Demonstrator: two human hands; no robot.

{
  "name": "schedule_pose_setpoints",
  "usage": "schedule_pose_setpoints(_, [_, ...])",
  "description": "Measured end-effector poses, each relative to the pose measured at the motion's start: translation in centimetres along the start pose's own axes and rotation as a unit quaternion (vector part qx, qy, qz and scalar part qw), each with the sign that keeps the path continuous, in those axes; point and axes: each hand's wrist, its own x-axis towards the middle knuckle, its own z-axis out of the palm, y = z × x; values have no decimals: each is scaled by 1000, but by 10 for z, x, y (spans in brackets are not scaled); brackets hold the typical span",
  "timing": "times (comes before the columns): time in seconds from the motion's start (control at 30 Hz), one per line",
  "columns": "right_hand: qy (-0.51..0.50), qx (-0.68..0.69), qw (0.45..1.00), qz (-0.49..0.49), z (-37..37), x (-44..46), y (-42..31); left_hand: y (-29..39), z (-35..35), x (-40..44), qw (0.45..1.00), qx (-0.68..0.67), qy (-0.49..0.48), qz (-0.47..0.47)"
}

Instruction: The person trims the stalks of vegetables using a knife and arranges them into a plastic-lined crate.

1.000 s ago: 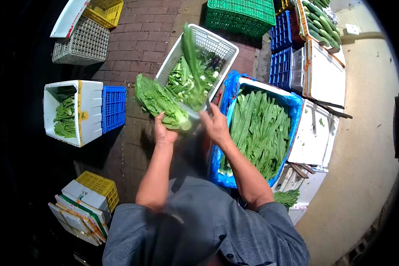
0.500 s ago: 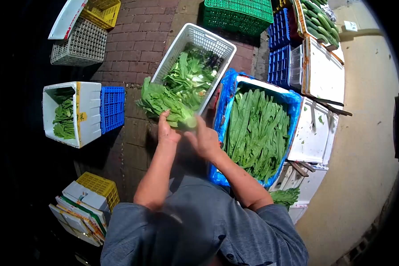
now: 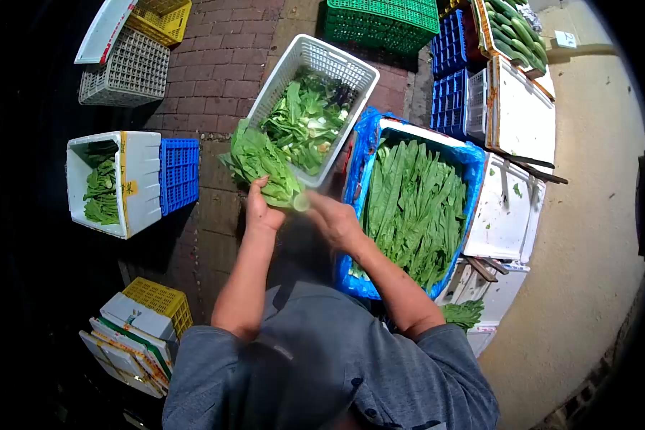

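The left hand (image 3: 264, 208) holds a head of lettuce (image 3: 261, 161) near its stem end, fingers closed round the lower leaves, with the thumb lying along them. The lettuce is tilted, its pale cut stem toward the right hand (image 3: 335, 223) and its leaves pointing up and to the left, just beside the near left corner of a white basket (image 3: 337, 61). The right hand is right by the stem; its fingers are blurred, and I cannot tell whether they touch the lettuce or grip anything. Inside the basket lies a loose heap of leafy greens (image 3: 304, 125). To the right of the basket, a foam box (image 3: 408, 130) lined with blue plastic (image 3: 473, 159) is filled with long leaves (image 3: 412, 208) laid side by side, and the right forearm passes over its near left part. Over on the left, another foam box (image 3: 145, 179) lies open on its side with greens (image 3: 102, 190) in it, against a blue crate (image 3: 179, 175). Green crates (image 3: 383, 25) stand beyond the basket, and cucumbers (image 3: 512, 36) fill a box at the upper right.
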Motion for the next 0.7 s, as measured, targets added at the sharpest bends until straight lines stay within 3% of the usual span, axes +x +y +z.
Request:
schedule_pose_setpoints(0.07, [-12,9,1000,5,2,-1,5,2,-2,1,1000,-7,-11,11])
schedule_pose_setpoints(0.2, [-57,163,977,122,3,4,3,9,-5,6,998,-36,11,47])
schedule_pose_setpoints(0.33, [-12,246,955,167,9,21,9,24,-15,8,996,-47,26,70])
schedule_pose_setpoints(0.43, [-79,295,892,332,19,44,35,31,-21,7,994,-13,47,100])
schedule_pose_setpoints(0.57, [29,281,904,320,28,42,48,39,-20,-16,991,23,-8,134])
schedule_pose_setpoints(0.6, [82,245,930,263,41,33,64,43,-25,-19,988,42,-12,145])
schedule_pose_setpoints(0.7, [-10,243,919,310,26,9,47,52,-24,-34,982,94,-20,162])
